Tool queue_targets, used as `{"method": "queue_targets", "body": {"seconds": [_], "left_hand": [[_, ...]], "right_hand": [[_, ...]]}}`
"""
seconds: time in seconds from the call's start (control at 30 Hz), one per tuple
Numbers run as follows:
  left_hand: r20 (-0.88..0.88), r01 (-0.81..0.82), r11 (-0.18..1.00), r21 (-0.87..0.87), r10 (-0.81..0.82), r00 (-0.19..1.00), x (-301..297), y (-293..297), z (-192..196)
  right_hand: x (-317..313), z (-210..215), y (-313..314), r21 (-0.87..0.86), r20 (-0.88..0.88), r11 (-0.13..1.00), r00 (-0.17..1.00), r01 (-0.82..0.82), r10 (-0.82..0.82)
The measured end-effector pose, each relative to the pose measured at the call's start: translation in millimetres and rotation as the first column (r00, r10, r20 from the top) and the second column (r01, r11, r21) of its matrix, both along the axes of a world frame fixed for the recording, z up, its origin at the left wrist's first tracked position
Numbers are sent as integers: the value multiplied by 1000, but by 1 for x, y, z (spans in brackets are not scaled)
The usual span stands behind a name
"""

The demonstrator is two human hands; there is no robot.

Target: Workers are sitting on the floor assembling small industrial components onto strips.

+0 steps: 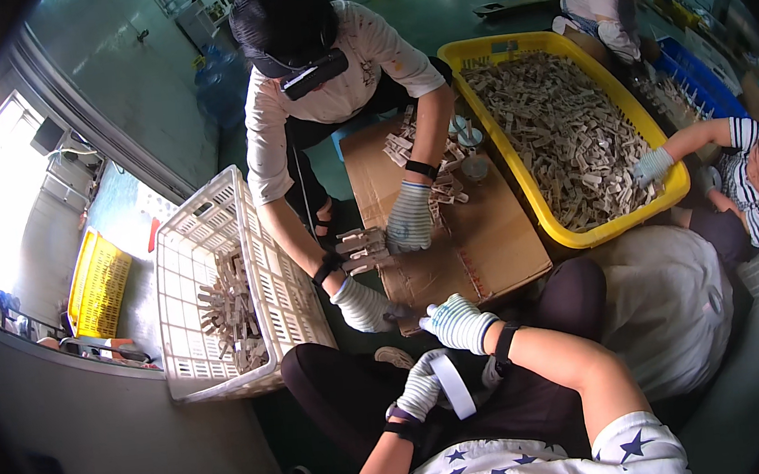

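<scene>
My left hand [419,386], in a striped glove, is closed around a white roll of tape [453,386] above my lap. My right hand [461,323], gloved alike, has its fingers pinched together at the near edge of a cardboard sheet [508,243]; what they hold is too small to make out. Just left of it is a co-worker's gloved hand [366,307]. That person's other glove [409,220] is beside a stack of wooden clips [364,249]. More loose clips [445,189] lie on the cardboard's far part.
A yellow tub [572,239] heaped with clips stands at the right, another person's gloved hand [652,165] in it. At the left is a white slatted crate [261,285] with clips inside. A white sack [669,300] sits by my right knee. A blue crate [702,78] is farther back.
</scene>
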State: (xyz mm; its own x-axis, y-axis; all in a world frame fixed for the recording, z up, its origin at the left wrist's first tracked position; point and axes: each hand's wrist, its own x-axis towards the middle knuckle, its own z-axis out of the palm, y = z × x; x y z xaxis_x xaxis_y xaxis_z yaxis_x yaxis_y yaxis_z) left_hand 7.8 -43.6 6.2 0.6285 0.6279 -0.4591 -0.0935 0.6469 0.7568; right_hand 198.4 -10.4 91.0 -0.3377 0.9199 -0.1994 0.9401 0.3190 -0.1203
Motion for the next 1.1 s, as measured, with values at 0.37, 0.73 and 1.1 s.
{"method": "queue_targets", "body": {"seconds": [0.37, 0.73, 1.1], "left_hand": [[127, 76, 993, 94, -88, 988, -4, 6, 32], [105, 40, 926, 376, -85, 991, 19, 55, 93], [289, 173, 984, -38, -155, 945, 35, 133, 139]], "right_hand": [[76, 20, 1, 150, -11, 938, 949, 313, -315], [34, 38, -70, -397, -915, 913, 121, -94, -386], [21, 45, -63, -444, -777, 863, -375, -242, -505]]}}
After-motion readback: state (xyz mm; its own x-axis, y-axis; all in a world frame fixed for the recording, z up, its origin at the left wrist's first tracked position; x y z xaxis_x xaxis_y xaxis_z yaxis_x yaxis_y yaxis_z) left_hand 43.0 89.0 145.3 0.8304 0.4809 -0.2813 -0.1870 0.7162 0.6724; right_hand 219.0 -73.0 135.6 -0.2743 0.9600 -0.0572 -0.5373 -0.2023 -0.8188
